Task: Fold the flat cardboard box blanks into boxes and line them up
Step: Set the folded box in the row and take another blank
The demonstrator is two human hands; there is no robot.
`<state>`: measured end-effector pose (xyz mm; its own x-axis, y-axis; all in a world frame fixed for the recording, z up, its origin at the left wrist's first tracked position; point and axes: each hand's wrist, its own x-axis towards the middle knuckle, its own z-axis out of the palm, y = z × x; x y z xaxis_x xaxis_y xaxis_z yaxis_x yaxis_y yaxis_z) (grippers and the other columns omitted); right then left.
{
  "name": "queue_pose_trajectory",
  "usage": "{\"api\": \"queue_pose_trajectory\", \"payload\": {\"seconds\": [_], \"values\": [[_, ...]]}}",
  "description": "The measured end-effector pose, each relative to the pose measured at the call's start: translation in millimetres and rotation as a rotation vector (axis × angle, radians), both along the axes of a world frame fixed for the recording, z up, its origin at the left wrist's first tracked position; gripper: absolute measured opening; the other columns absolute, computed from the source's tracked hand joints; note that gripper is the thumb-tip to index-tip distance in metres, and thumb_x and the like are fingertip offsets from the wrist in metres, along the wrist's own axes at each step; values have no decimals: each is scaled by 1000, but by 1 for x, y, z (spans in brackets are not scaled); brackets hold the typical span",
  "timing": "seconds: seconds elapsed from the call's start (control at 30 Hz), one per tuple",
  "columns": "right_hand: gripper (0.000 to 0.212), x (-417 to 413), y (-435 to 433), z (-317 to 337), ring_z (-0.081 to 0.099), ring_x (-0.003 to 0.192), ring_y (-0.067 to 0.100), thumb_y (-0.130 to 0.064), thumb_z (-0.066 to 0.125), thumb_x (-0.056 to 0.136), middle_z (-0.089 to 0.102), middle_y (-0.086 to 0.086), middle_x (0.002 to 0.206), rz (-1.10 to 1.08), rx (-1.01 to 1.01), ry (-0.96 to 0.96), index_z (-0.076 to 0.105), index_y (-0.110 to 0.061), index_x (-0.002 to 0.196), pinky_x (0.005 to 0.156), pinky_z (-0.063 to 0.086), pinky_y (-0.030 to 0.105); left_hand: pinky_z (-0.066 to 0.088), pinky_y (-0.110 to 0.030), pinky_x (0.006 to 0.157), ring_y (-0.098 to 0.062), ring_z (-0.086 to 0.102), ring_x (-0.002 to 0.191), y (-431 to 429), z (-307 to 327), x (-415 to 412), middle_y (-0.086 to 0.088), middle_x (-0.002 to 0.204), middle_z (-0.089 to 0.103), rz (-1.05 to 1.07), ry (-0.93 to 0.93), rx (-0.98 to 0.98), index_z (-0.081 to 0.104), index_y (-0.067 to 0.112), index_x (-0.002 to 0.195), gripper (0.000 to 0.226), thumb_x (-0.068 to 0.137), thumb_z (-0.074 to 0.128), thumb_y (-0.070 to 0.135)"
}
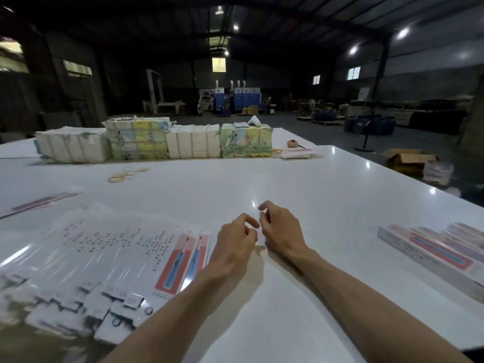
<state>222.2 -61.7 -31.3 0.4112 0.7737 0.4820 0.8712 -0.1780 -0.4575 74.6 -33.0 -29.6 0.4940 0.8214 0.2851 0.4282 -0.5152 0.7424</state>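
Observation:
A fanned pile of flat box blanks (110, 258), white with black print and pink-and-blue panels, lies on the white table (262, 179) at my near left. Folded boxes (429, 252) in the same pink and blue print lie side by side in a row at the right edge. My left hand (233, 247) and my right hand (280, 231) hover close together over the bare middle of the table, just right of the pile. Their fingers are loosely curled towards each other. I see nothing held in either hand.
Wrapped bundles of stock (157, 142) stand in a row along the far side. Loose rubber bands (125, 174) lie in front of them. More flat blanks sit at the far left (39, 204) and far right (296, 153). An open carton (406, 159) is on the floor beyond the table's right edge.

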Motion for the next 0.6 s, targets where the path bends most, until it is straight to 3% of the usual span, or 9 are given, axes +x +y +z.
{"api": "queue_pose_trajectory", "payload": {"seconds": [0.07, 0.13, 0.2, 0.3, 0.43, 0.6], "values": [[25, 7, 3, -4, 66, 75, 20, -16, 47, 103, 71, -1, 84, 3, 17, 1, 65, -17, 121, 71, 53, 36, 53, -18, 64, -8, 68, 73, 3, 12, -1, 5, 100, 72, 20, 116, 81, 61, 32, 117, 15, 106, 57, 23], [25, 10, 5, -6, 64, 73, 20, -15, 47, 102, 68, -4, 78, 8, 25, 24, 65, -18, 119, 69, 52, 36, 54, -27, 79, -15, 68, 92, 9, 25, -8, -1, 116, 70, 42, 277, 130, 58, 24, 129, 23, 106, 57, 27], [24, 12, 8, -7, 62, 70, 19, -15, 48, 101, 66, -5, 74, 15, 33, 56, 65, -20, 116, 66, 48, 35, 54, -34, 87, -23, 65, 106, 13, 42, -25, -5, 124, 67, 64, 478, 119, 59, 17, 129, 28, 104, 59, 31], [24, 13, 10, -8, 62, 64, 16, -14, 48, 99, 65, -6, 69, 39, 53, 121, 66, -22, 113, 65, 48, 35, 52, -34, 85, -26, 64, 106, 14, 69, -56, -7, 123, 67, 110, 752, 99, 61, 12, 125, 40, 97, 72, 38], [25, 13, 11, -7, 64, 67, 17, -15, 48, 99, 65, -6, 72, 71, 69, 168, 67, -23, 113, 69, 51, 36, 52, -34, 80, -22, 63, 96, 6, 83, -85, -5, 108, 65, 358, 975, 128, 59, 13, 121, 68, 76, 89, 55], [23, 12, 8, -8, 65, 65, 14, -14, 49, 100, 66, -6, 70, 114, 78, 174, 67, -22, 112, 67, 51, 35, 52, -31, 79, -18, 70, 93, 10, 80, -100, 0, 95, 68, 436, 1086, 71, 65, 16, 117, 74, 70, 86, 69]]}}
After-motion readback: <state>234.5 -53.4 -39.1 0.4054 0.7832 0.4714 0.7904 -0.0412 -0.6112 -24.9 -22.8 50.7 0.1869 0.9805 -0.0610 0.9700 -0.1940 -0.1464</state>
